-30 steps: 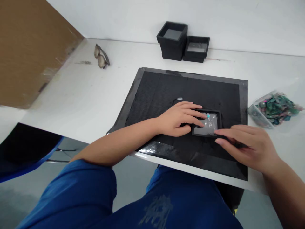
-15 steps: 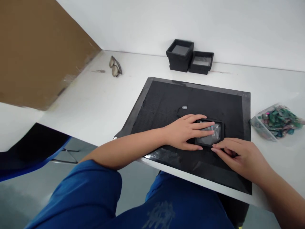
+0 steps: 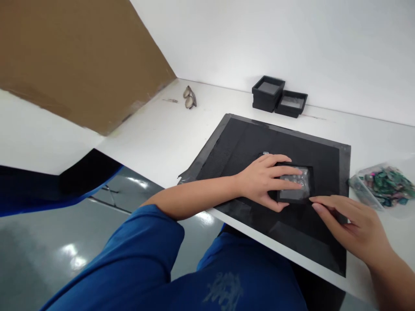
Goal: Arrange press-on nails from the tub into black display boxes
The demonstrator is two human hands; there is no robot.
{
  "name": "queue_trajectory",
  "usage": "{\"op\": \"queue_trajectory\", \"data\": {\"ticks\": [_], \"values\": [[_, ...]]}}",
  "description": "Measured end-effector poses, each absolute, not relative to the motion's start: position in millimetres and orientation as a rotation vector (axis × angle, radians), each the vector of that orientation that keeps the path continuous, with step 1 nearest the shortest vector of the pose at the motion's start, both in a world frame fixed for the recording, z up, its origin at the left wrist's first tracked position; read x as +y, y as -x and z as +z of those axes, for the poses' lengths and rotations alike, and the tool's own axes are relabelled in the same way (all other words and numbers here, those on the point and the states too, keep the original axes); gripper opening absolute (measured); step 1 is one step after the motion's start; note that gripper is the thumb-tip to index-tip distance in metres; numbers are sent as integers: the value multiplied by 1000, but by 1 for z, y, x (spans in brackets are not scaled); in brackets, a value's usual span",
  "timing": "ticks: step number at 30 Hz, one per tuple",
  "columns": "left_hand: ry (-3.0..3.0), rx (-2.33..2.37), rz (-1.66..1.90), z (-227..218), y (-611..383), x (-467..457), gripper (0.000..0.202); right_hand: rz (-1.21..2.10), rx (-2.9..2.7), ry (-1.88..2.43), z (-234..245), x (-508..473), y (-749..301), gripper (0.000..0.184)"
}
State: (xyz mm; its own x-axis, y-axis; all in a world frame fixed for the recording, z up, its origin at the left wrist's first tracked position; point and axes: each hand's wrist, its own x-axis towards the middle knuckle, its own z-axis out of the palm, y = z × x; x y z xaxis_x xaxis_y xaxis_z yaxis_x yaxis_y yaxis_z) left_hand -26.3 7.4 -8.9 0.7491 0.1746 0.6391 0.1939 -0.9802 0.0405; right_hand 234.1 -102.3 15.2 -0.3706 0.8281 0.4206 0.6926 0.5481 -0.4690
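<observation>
Frame, face up, toward right edge of mat; long axis unclear. Left hand spread atop; right hand narrow, hold unclear.

Frame matt, plastic-looking, film inside clear and glossy, mat matt with smooth tape border, tub translucent plastic, table smooth, shirt cloth, floor glossy.

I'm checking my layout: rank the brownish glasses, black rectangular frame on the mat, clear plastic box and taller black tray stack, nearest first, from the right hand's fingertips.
From the right hand:
1. Black rectangular frame, beside the fingertips.
2. Clear plastic box, off to the right.
3. Taller black tray stack, ahead by the wall.
4. Brownish glasses, far left.
</observation>
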Motion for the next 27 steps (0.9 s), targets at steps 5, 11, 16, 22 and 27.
{"op": "queue_trajectory", "data": {"ticks": [5,11,16,22,27], "values": [[2703,-196,-825,8,45,9,52,219,-2147,1099,15,-108,-235,24],[2576,-555,-1012,13,105,13,47,177,-2106,1127,11,-108,-233,20],[2392,-1245,-769,4,195,15,33,244,-2220,1117,6,-107,-224,16],[2130,-1763,-682,-5,288,2,32,398,-2317,1262,-1,-109,-223,25],[2255,-2081,-420,-6,335,19,55,427,-2312,1391,-7,-101,-229,30]]}}
